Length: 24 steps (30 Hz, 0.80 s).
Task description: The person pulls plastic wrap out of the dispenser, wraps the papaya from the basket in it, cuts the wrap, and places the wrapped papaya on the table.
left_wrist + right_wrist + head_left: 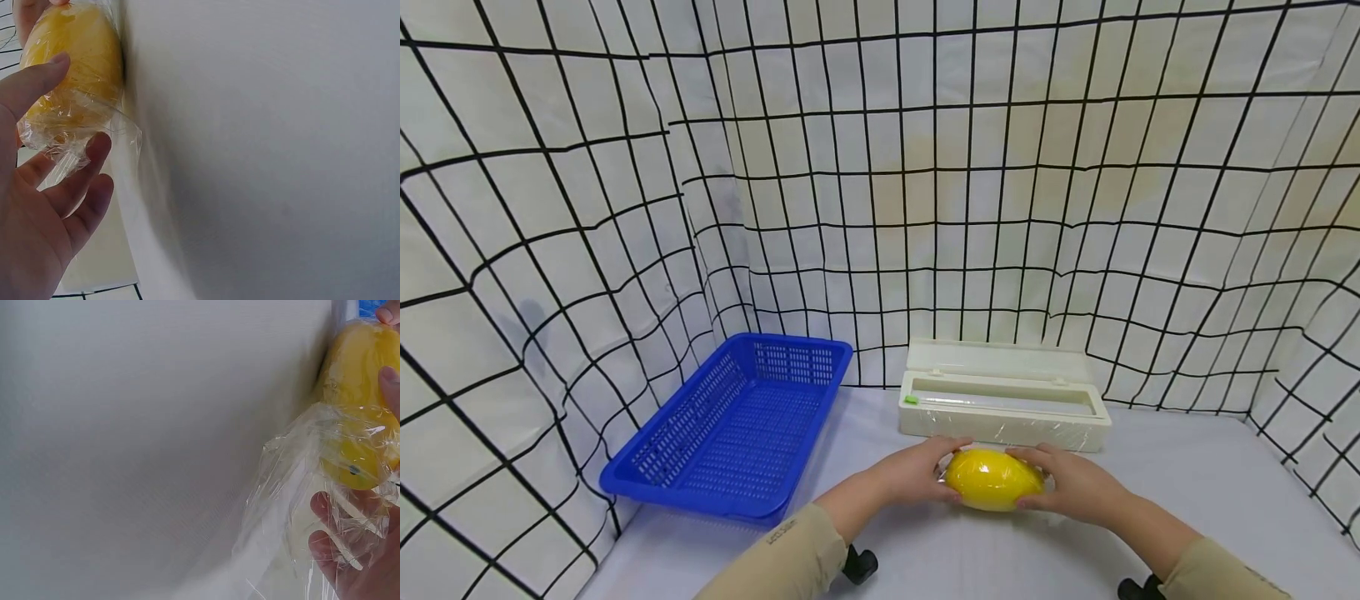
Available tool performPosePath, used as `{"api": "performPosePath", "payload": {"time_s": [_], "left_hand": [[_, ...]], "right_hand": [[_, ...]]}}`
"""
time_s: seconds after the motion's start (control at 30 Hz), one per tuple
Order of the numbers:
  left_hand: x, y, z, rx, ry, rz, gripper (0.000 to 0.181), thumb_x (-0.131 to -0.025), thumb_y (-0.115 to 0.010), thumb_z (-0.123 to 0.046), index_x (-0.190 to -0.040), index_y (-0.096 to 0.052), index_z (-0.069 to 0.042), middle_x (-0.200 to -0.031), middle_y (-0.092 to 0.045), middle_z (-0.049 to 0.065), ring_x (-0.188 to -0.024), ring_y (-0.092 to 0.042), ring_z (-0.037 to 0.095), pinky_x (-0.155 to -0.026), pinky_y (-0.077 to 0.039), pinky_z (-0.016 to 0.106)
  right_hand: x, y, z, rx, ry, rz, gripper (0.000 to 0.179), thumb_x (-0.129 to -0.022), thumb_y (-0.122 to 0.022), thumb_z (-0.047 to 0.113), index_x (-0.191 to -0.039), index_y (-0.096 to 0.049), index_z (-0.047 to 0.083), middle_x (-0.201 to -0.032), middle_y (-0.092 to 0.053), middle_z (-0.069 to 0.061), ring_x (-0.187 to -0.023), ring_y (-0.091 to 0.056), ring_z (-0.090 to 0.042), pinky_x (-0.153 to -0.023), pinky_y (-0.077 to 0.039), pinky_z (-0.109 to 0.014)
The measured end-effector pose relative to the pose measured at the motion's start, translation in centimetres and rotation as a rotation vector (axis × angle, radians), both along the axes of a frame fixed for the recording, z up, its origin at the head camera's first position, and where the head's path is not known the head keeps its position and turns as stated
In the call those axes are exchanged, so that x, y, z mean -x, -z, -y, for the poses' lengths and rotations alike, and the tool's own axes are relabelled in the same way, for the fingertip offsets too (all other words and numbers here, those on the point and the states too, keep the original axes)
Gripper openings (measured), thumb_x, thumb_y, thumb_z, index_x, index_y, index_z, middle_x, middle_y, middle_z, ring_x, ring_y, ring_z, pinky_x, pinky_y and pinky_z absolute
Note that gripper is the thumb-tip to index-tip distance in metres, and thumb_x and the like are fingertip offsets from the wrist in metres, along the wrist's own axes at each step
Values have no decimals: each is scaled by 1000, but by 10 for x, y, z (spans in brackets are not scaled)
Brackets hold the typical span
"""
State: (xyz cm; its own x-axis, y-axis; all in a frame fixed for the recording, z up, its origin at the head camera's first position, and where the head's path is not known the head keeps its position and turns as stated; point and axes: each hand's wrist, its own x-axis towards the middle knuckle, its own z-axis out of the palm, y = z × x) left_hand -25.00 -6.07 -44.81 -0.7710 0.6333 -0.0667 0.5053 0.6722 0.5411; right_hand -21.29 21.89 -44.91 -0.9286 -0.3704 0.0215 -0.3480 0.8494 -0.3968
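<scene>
A smooth, oval yellow fruit [992,480] lies on the white table between both hands, wrapped in clear cling film. My left hand [917,473] holds its left end, the thumb [53,70] pressed on the film and the lower fingers spread away from it. At the right end, my right hand [1075,485] grips the fruit with thumb and fingers. Loose cling film [287,469] bunches and trails off that end in the right wrist view, over some of the fingers. A small dark spot shows there on the fruit [359,381].
Just behind the hands stands a white cling film dispenser [1000,429], lid raised, with a film roll and a green slider [911,400] on it. To the left is a blue plastic basket [805,417]. Black wire grid [936,192] over white sheeting encloses the back and sides.
</scene>
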Motion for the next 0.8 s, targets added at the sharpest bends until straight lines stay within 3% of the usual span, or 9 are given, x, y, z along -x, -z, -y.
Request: {"api": "performPosePath", "payload": {"time_s": [0.17,0.33,0.57,0.8], "left_hand": [[-2,0,1,12,-22,0,80,-82,-80,-44,-150,-39,-38,-151,-43,-7,-137,-43,17,-110,-38,46],[-4,-1,4,35,-24,-11,78,-82,-78,-49,-150,-41,-37,-150,-44,-5,-122,-53,12,-103,-46,42],[-6,2,9,35,-31,-21,75,-82,-77,-51,-148,-44,-36,-150,-44,-6,-106,-59,7,-94,-51,34],[-10,0,16,2,-74,15,77,-81,-76,-56,-148,-41,-42,-143,-48,-10,-106,-58,7,-85,-52,34]], "right_hand": [[-1,0,-1,-1,6,0,83,-71,-77,66,-141,-55,29,-129,-60,-2,-110,-61,-27,-90,-51,-56],[-2,-1,-2,10,26,23,90,-69,-80,65,-146,-49,30,-130,-57,-1,-101,-61,-19,-83,-54,-53],[-3,0,-3,27,9,29,91,-68,-82,62,-145,-50,28,-134,-55,-3,-103,-59,-20,-82,-54,-51],[-4,-4,-1,27,-4,15,90,-68,-82,61,-145,-49,30,-129,-56,2,-101,-59,-18,-76,-54,-45]]}}
